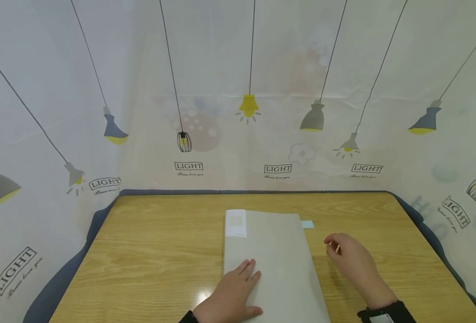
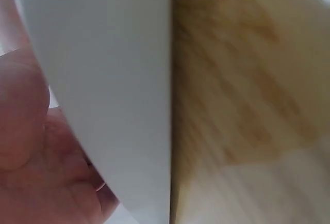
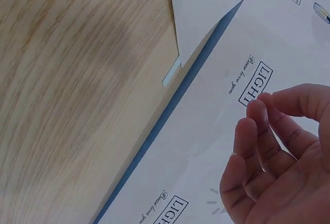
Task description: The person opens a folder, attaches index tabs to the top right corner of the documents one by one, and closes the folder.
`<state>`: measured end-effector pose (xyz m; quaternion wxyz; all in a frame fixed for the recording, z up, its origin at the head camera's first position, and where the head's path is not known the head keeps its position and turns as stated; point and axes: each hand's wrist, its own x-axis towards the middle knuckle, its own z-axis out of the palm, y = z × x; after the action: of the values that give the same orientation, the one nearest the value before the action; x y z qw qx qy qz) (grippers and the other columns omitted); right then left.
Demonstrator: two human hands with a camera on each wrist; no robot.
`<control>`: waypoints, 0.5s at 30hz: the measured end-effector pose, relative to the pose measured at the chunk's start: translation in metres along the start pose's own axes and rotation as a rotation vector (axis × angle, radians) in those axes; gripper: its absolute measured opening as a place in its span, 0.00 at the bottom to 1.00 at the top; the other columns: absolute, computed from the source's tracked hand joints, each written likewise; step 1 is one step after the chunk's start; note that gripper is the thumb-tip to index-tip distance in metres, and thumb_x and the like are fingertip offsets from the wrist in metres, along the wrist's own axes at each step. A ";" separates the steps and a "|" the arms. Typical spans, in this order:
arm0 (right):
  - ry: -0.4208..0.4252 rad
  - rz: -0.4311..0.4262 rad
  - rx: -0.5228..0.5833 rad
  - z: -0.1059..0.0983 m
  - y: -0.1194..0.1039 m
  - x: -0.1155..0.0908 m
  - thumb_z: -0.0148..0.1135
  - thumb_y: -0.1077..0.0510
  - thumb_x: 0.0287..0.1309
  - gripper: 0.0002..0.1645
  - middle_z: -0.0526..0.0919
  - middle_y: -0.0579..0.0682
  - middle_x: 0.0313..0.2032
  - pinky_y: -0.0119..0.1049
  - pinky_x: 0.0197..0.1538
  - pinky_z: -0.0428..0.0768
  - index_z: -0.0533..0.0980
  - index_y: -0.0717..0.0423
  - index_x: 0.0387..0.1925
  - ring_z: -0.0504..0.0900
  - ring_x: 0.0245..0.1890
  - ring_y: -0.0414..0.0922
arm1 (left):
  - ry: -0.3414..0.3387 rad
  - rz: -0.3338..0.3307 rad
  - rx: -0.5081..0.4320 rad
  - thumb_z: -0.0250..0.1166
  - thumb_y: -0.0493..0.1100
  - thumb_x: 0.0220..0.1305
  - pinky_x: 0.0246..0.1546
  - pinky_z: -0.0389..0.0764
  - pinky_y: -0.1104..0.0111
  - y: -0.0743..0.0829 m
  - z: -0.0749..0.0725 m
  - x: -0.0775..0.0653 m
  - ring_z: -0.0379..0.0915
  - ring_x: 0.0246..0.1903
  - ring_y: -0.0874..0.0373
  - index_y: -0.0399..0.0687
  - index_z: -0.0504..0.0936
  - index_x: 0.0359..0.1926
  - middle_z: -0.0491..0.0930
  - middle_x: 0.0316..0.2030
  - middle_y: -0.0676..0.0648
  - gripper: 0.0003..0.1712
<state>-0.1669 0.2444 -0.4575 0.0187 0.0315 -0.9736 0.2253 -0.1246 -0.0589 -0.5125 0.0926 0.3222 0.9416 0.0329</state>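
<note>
A pale grey file folder (image 1: 280, 255) lies closed on the table in the head view, running off the bottom edge. It bears a white label (image 1: 235, 223) at its upper left corner, and a light blue tab (image 1: 308, 224) sticks out from its right side. My left hand (image 1: 233, 294) rests on the folder's left part, fingers straight and thumb apart. In the left wrist view the palm (image 2: 46, 162) shows beside the folder's pale edge (image 2: 113, 79). To the right of the folder, my right hand (image 1: 352, 262) hovers with loosely bent fingers, thumb and fingertips close together, nothing visible between them.
The wooden table (image 1: 161, 251) has a dark blue edge (image 1: 254, 192) along its back and sides. Behind it hangs a pale sheet (image 1: 221, 54) printed with lamps and the word LIGHT. A dark band with a pale face (image 1: 383, 317) circles the right wrist.
</note>
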 end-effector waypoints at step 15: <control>-0.079 -0.030 0.246 0.003 0.008 -0.002 0.56 0.58 0.63 0.11 0.80 0.48 0.37 0.32 0.36 0.75 0.78 0.57 0.45 0.75 0.36 0.41 | 0.189 0.033 -0.189 0.64 0.61 0.57 0.64 0.64 0.56 -0.008 -0.005 -0.011 0.51 0.70 0.49 0.47 0.68 0.66 0.57 0.70 0.43 0.40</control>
<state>-0.1657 0.2507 -0.4638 -0.0204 0.0567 -0.9380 0.3413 -0.1220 -0.0721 -0.5064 0.0327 0.3228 0.9334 0.1532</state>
